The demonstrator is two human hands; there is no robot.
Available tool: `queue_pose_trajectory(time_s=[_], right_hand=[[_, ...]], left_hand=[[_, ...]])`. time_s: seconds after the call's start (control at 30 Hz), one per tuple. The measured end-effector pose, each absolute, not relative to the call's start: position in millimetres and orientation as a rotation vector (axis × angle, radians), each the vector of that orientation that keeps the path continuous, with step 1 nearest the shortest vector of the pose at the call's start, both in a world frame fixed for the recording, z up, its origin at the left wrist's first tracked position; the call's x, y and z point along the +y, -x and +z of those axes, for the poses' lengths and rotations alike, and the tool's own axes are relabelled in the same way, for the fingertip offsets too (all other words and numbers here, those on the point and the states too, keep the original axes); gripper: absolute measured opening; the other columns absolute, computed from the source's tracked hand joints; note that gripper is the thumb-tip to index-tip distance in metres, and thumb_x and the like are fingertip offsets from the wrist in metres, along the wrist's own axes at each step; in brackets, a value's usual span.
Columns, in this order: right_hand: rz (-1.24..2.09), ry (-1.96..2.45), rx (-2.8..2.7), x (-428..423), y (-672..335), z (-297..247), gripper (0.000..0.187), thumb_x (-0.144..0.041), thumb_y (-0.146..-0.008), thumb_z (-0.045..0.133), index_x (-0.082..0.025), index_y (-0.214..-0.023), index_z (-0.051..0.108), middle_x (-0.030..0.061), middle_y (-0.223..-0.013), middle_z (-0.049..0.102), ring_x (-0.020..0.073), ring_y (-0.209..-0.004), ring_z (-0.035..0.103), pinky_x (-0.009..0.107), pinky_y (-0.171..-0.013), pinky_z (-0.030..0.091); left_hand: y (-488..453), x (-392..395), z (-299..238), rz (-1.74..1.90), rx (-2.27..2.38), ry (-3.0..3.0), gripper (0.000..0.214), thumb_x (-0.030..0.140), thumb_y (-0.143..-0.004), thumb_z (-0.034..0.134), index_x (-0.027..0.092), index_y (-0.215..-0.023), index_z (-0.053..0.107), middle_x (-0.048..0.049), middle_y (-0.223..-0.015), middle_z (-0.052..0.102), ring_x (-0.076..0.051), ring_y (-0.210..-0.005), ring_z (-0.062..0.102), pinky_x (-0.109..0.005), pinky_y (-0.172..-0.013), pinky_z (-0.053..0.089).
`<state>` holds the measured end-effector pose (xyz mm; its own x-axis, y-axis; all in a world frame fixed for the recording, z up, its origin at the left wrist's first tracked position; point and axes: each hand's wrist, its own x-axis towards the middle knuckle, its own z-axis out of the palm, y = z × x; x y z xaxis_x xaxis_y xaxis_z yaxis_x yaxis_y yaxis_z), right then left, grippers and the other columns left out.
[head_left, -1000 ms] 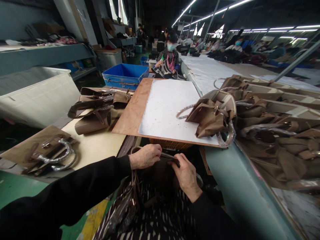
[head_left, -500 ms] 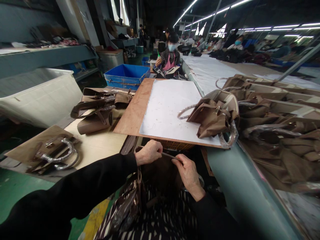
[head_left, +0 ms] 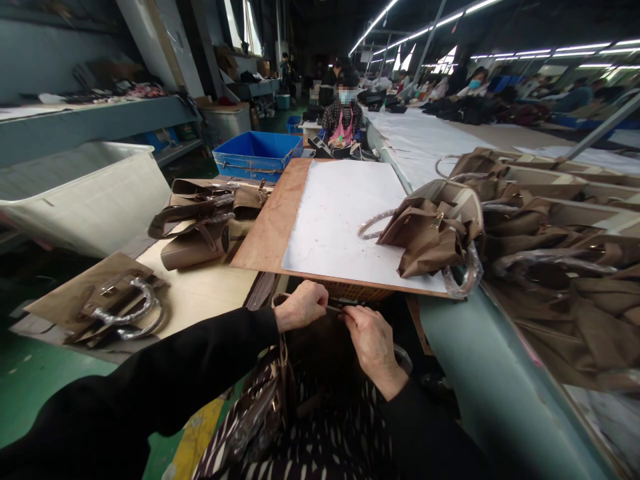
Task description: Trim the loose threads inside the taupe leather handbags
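Observation:
My left hand (head_left: 300, 305) is closed round the top edge of a dark brown bag (head_left: 320, 347) that rests in my lap, just below the front edge of the wooden board (head_left: 270, 227). My right hand (head_left: 367, 340) pinches the same edge a little to the right, its fingers curled on a thin strap or rim. The bag's plastic-wrapped handle (head_left: 273, 393) hangs down to the left of my lap. Most of the bag is dark and hidden between my arms.
A white sheet (head_left: 340, 213) lies on the board with a brown handbag (head_left: 430, 230) at its right edge. More brown bags (head_left: 550, 247) pile up at right, others (head_left: 200, 223) lie at left. A blue crate (head_left: 255, 153) and a seated person (head_left: 343, 117) are farther back.
My hands have risen slightly and drawn closer together on the bag's top edge. The view has shifted a little; the bags on the tables have not moved.

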<state>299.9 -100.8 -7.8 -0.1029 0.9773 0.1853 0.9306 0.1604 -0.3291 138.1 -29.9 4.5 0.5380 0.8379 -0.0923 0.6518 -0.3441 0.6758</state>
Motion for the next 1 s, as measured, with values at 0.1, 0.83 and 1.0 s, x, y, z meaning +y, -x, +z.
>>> queue_pose_trajectory(time_s=[0.1,0.83,1.0], right_hand=[[0.248,1.828,-2.062,-98.2,-300.3,-4.8,0.018,-0.026,-0.083,0.049,-0.025,-0.081,0.067,0.0009,-0.078,0.067,0.0149,-0.074,0.059,0.025,-0.067,0.036],[0.356,1.788,-2.185,-91.6,-295.6,9.6,0.025,-0.023,-0.085,0.041,-0.024,-0.074,0.063,0.0008,-0.070,0.067,0.0142,-0.070,0.061,0.022,-0.058,0.034],[0.339,1.865,-1.998,-106.6,-326.7,3.8,0.015,-0.032,-0.081,0.050,-0.023,-0.083,0.062,0.0016,-0.083,0.065,0.0161,-0.078,0.060,0.024,-0.068,0.041]], left_hand=[[-138.0,-29.5,4.3,0.351,1.211,-2.080,0.008,0.009,-0.057,0.049,0.012,-0.053,0.055,0.0023,-0.054,0.051,-0.010,-0.055,0.044,-0.020,-0.051,0.031],[-143.0,-29.6,3.5,0.388,1.069,-1.822,0.014,0.005,-0.058,0.053,0.011,-0.070,0.058,0.0049,-0.054,0.048,-0.008,-0.053,0.042,-0.018,-0.049,0.032],[-141.9,-27.8,7.0,0.320,1.080,-1.993,0.020,0.009,-0.063,0.052,0.012,-0.077,0.066,-0.0001,-0.068,0.060,-0.012,-0.066,0.051,-0.021,-0.061,0.038]])
